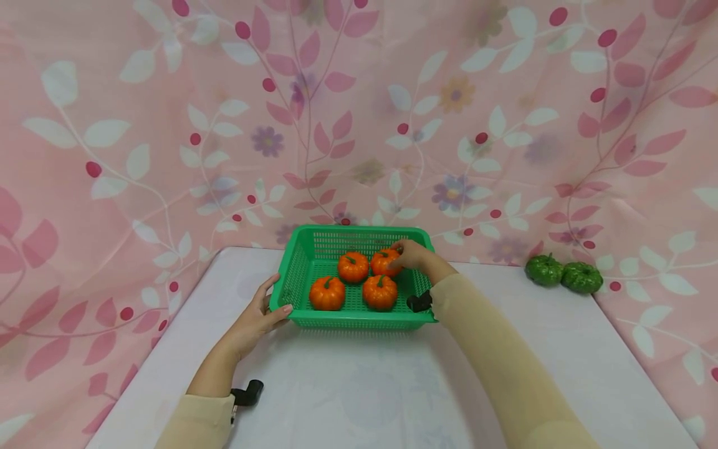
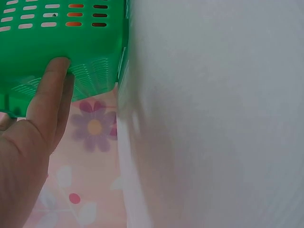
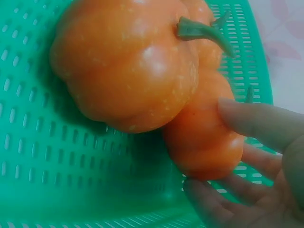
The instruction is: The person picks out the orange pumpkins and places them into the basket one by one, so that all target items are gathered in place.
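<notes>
A green plastic basket (image 1: 359, 315) with slotted walls holds several small orange pumpkins with green stems. My left hand (image 1: 259, 318) grips its front left corner, the thumb on the rim and straight fingers (image 2: 50, 95) against the outer end wall. Inside the basket, my right hand (image 1: 412, 254) holds the back right pumpkin (image 1: 386, 262). In the right wrist view, the thumb lies on this pumpkin (image 3: 204, 137) and the other fingers curve around its far side. A larger-looking pumpkin (image 3: 123, 61) overlaps it there. Front left and front right sit two more pumpkins (image 1: 328, 293).
Two dark green pumpkins (image 1: 544, 270) lie side by side at the table's far right edge. The white table (image 1: 359, 386) meets a pink floral curtain (image 1: 359, 125) behind the basket. Black wrist cameras (image 1: 248, 393) stick out from both sleeves.
</notes>
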